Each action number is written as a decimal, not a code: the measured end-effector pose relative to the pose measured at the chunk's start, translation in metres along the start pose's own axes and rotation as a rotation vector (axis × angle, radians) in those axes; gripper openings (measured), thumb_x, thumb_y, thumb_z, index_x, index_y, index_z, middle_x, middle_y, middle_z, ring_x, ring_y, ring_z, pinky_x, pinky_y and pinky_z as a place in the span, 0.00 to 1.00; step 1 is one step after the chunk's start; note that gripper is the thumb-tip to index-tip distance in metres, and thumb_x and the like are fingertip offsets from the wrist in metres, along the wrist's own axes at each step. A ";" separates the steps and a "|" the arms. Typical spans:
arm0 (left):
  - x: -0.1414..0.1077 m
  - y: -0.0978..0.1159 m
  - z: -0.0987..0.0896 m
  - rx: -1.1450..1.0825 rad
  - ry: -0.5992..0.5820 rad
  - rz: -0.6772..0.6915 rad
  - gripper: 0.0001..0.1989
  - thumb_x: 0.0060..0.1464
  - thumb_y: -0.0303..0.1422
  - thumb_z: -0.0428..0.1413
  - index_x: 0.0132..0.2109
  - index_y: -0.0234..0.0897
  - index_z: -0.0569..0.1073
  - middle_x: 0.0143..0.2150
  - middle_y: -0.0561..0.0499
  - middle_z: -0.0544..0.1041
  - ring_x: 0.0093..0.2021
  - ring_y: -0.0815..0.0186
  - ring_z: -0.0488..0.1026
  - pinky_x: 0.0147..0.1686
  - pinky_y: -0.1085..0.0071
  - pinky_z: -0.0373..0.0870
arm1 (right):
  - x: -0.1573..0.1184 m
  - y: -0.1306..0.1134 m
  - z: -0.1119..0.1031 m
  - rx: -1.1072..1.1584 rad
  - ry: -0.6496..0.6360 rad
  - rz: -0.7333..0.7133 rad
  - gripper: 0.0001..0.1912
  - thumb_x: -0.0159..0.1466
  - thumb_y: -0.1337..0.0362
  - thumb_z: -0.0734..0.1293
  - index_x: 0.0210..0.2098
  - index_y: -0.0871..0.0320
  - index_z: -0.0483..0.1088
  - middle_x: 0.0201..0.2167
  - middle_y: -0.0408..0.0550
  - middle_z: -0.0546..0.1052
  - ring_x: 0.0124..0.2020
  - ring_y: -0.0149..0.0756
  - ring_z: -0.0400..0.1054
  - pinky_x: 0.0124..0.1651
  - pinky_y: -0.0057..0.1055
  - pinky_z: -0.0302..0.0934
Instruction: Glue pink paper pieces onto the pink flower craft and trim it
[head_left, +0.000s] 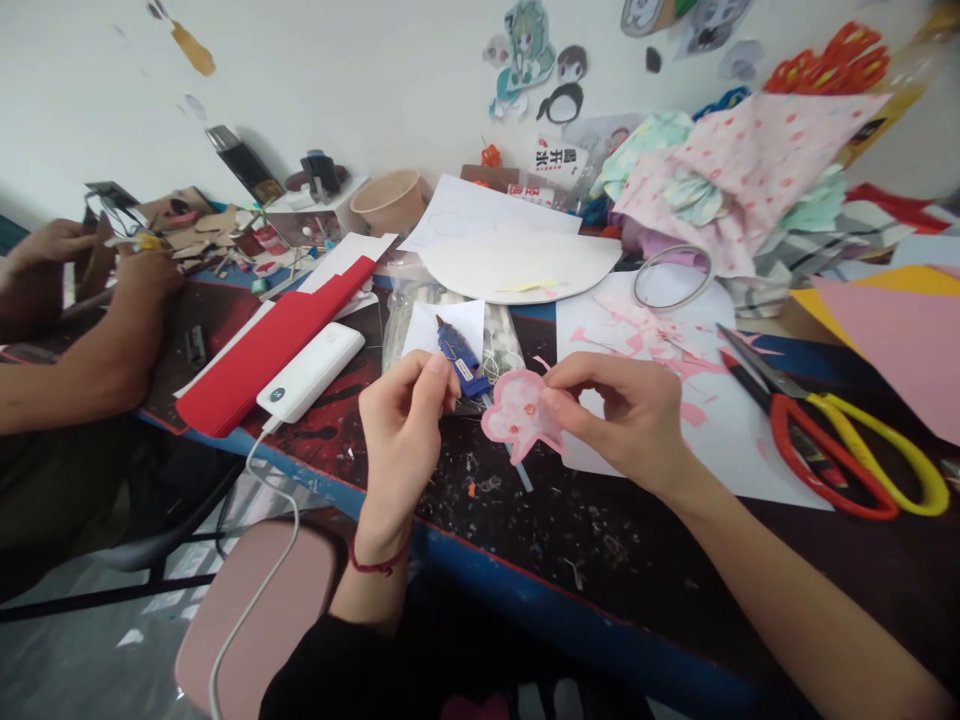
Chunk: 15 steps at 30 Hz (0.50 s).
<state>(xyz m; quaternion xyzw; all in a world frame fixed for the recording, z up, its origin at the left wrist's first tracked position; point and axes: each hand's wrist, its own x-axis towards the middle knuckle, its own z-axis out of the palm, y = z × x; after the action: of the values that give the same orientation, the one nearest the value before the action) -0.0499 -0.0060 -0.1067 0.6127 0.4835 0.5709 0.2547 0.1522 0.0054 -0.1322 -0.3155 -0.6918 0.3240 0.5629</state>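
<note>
Many scraps (pixel 472 490) dot the bench's (pixel 645 580) front edge, white wall (pixel 352 80) behind; right hand (pixel 634 415) pinches pink-edged flower (pixel 523 412), left hand (pixel 405 430) pinched closed, contents unclear.

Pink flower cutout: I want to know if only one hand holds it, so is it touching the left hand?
Apart. The head view shows the flower cutout pinched in the right hand, with a visible gap to the left hand.

Flower-shaped pc. (pixel 525 410), pale ctr w/ small reddish spots & pink rim, is up off the tabletop (pixel 630 560), its edge pinched in R hand (pixel 622 415). Blue glue gun (pixel 459 352) lies partly on white paper sq. (pixel 420 328) just beyond L hand (pixel 405 415), nozzle pointing away.
</note>
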 end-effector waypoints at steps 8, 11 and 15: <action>0.003 0.013 0.009 0.072 -0.311 0.068 0.08 0.61 0.39 0.62 0.42 0.40 0.80 0.37 0.50 0.81 0.33 0.66 0.71 0.35 0.67 0.68 | 0.001 -0.002 0.000 -0.007 -0.046 0.028 0.05 0.62 0.69 0.72 0.30 0.56 0.76 0.24 0.41 0.77 0.25 0.28 0.66 0.27 0.27 0.62; 0.002 0.014 0.014 -0.026 -0.358 -0.024 0.07 0.59 0.37 0.63 0.37 0.38 0.80 0.33 0.50 0.80 0.33 0.66 0.73 0.32 0.68 0.68 | 0.001 -0.003 0.000 0.016 -0.057 0.040 0.05 0.63 0.69 0.72 0.30 0.56 0.77 0.24 0.41 0.77 0.24 0.28 0.65 0.27 0.27 0.62; 0.000 0.010 0.016 -0.062 -0.291 -0.061 0.08 0.59 0.38 0.64 0.35 0.38 0.80 0.30 0.51 0.79 0.30 0.67 0.71 0.30 0.69 0.67 | 0.002 -0.005 0.001 0.032 -0.087 0.097 0.04 0.64 0.67 0.72 0.31 0.57 0.78 0.26 0.42 0.78 0.25 0.27 0.67 0.27 0.27 0.62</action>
<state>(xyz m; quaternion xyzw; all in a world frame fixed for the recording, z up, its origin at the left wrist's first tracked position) -0.0320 -0.0065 -0.1020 0.6660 0.4421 0.4824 0.3581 0.1504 0.0040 -0.1266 -0.3252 -0.6942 0.3755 0.5209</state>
